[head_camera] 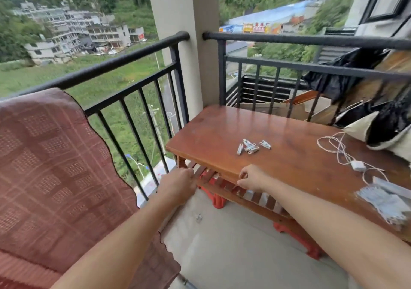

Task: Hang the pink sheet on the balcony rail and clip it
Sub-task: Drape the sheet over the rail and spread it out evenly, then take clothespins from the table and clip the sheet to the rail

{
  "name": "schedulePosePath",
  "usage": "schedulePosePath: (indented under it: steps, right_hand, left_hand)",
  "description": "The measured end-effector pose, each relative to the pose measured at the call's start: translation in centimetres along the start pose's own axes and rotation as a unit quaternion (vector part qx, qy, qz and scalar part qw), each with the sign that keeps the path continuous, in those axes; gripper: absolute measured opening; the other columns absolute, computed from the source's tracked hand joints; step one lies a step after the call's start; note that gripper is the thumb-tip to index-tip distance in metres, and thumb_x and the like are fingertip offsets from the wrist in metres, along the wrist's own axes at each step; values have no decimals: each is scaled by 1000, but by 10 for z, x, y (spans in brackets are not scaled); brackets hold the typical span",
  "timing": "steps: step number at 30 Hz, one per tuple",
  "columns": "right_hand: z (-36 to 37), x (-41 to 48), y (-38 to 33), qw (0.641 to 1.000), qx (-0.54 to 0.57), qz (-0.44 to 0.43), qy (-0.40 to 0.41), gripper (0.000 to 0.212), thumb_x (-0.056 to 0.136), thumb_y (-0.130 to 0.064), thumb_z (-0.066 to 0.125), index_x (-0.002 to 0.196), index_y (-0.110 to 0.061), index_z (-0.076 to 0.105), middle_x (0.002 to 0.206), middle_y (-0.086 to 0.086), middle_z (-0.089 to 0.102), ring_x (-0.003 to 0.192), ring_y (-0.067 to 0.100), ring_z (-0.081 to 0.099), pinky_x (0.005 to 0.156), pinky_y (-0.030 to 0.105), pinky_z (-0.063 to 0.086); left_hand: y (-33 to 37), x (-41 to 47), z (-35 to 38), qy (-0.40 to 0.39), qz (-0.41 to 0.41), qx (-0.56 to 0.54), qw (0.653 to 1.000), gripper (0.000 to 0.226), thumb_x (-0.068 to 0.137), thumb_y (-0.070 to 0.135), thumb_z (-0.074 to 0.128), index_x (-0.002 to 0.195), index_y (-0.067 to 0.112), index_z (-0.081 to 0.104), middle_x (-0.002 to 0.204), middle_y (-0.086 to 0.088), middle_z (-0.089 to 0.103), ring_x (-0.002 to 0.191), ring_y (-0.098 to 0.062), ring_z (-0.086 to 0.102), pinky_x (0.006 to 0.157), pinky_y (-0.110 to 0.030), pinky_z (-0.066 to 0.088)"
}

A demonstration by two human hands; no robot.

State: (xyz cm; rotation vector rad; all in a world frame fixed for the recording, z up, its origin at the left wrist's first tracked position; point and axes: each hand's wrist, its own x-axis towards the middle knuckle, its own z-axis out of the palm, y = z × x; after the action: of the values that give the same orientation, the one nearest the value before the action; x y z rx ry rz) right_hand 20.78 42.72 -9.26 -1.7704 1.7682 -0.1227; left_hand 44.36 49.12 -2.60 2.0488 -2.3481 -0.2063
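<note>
The pink checked sheet (51, 170) hangs draped over the black balcony rail (124, 60) at the left, its scalloped edge falling down to the floor. Several small metal clips (252, 146) lie together on the wooden table (222, 128) to the right. My left hand (178, 185) hovers curled near the table's front left corner, holding nothing I can see. My right hand (252, 177) is at the table's front edge, fingers loosely curled, apart from the clips.
A white cable with a small box (347, 155) lies on the table's right part, beside black bags (387, 119) and a packet (387, 202). A concrete pillar (184, 43) splits the rail. Red plastic feet (219, 198) show under the table. One clip (198, 217) lies on the floor.
</note>
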Motion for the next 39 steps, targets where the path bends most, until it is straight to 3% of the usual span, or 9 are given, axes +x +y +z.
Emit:
schedulePosePath:
  steps: [6, 11, 15, 20, 24, 29, 31, 34, 39]
  right_hand:
    - [-25, 46, 56, 995, -37, 86, 19, 16, 83, -31, 70, 95, -21, 71, 105, 2, 71, 94, 22, 64, 83, 30, 52]
    - [-32, 85, 78, 990, -19, 135, 30, 12, 80, -33, 71, 88, -24, 71, 100, 1, 70, 88, 21, 64, 81, 32, 53]
    - [-27, 133, 88, 992, -20, 124, 3, 11, 82, -35, 70, 86, -25, 70, 100, 0, 69, 87, 19, 63, 80, 34, 54]
    - [-21, 222, 92, 994, -73, 79, -36, 12, 85, -35, 65, 90, -25, 69, 105, -1, 70, 94, 21, 64, 84, 35, 54]
    - [-25, 301, 92, 985, -161, 25, -48, 26, 92, -31, 54, 115, -21, 61, 123, 6, 62, 111, 29, 59, 85, 35, 47]
    - [-21, 382, 88, 974, -211, -26, -73, 38, 96, -31, 48, 132, -18, 46, 132, 9, 47, 114, 37, 55, 89, 42, 46]
    - [-19, 401, 89, 961, -255, -36, -102, 36, 97, -28, 48, 131, -15, 46, 131, 12, 46, 114, 36, 55, 88, 40, 46]
    - [-18, 420, 95, 941, -308, -63, -127, 27, 92, -8, 49, 119, -8, 54, 126, 14, 50, 113, 33, 57, 89, 38, 47]
    - [-19, 429, 95, 928, -326, -64, -170, 26, 88, -1, 45, 109, -10, 58, 117, 14, 57, 109, 32, 58, 82, 35, 46]
  left_hand:
    - [3, 76, 47, -68, 47, -25, 996, 22, 88, 28, 42, 99, 21, 60, 101, -3, 66, 99, -27, 63, 70, -33, 42]
    - [7, 120, 65, -128, 69, -17, 989, 27, 94, 30, 44, 113, 18, 58, 116, -5, 62, 107, -27, 60, 85, -36, 49]
    - [6, 157, 85, -149, 62, -16, 987, 27, 95, 30, 44, 115, 17, 57, 120, -6, 60, 111, -27, 57, 86, -36, 47]
    - [-6, 202, 117, -201, 4, -9, 980, 28, 94, 32, 44, 113, 16, 58, 117, -6, 61, 106, -28, 59, 83, -35, 48]
    - [-17, 230, 138, -241, -74, -11, 968, 27, 94, 32, 45, 112, 17, 58, 114, -5, 64, 105, -28, 60, 84, -37, 50]
    - [-17, 249, 154, -279, -166, -22, 946, 31, 95, 34, 46, 118, 18, 58, 119, -6, 64, 109, -27, 60, 86, -34, 47]
    - [-16, 251, 156, -274, -197, -43, 940, 31, 95, 33, 46, 120, 19, 58, 119, -6, 64, 108, -27, 60, 84, -33, 47]
    - [-14, 250, 155, -272, -227, -50, 934, 33, 96, 34, 45, 124, 20, 56, 123, -6, 61, 113, -28, 57, 86, -33, 46]
    - [-25, 227, 149, -263, -263, -44, 927, 33, 95, 33, 43, 122, 20, 56, 122, -4, 62, 112, -26, 58, 85, -33, 46]
